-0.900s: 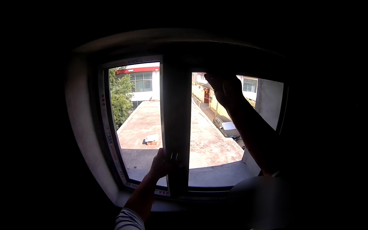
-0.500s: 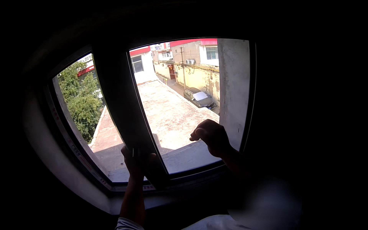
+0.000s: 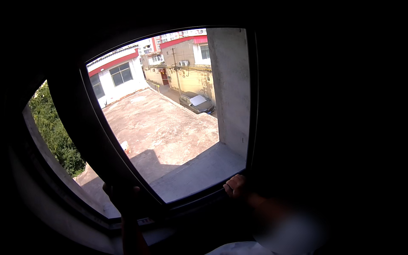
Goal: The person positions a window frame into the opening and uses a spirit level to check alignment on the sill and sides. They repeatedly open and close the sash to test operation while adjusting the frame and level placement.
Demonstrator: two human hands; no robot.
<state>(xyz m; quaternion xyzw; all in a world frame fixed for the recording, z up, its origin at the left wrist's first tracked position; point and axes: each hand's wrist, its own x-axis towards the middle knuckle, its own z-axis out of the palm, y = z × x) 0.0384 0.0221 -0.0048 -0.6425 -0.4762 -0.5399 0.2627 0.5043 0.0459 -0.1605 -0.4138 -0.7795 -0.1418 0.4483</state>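
A dark-framed window [image 3: 251, 106] with a large pane stands before me. Low on its dark upright bar [image 3: 91, 114], between the large pane and a narrow opening on the left, my left hand [image 3: 121, 197] is closed around the bar, its fingers and thumb showing as outlines at either side. My right hand [image 3: 236, 186] is at the lower right corner of the pane, fingers curled against the bottom rail [image 3: 199, 196]. Whether anything is inside that fist is hidden. Deep shadow hides most of the frame and my left forearm.
Outside lie a pale ledge [image 3: 204, 170], a grey side wall [image 3: 229, 85] and a flat sunlit roof [image 3: 157, 123]. Beyond are a parked car [image 3: 196, 103], buildings and, to the left, green trees [image 3: 57, 131]. A pale inner sill edge [image 3: 38, 204] curves along the lower left.
My right hand has come down from in front of the pane to its lower right corner. My left hand stays on the upright bar. The view has swung right, shifting the window leftward.
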